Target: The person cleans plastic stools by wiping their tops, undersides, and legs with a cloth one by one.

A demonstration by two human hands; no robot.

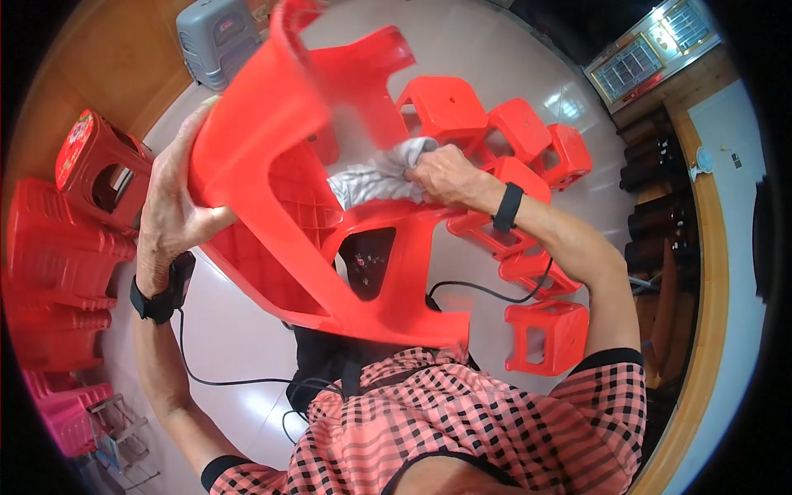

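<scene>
A red plastic stool (272,177) is tipped on its side in front of my body, its legs and ribbed underside showing. At its left side, my left hand (177,181) grips the stool with the thumb pressed on the near edge and the fingers partly hidden behind. My right hand (450,175) is closed round a crumpled pale grey cloth (375,177), which lies against the inner side of the stool's frame. Black bands with cables sit on both wrists.
Several red stools (445,107) stand on the floor ahead and to the right. Stacked red stools (62,247) line the left side, near a small metal step stool (120,433). A grey plastic case (216,41) stands by the wooden wall. Dark furniture (656,190) is at the right.
</scene>
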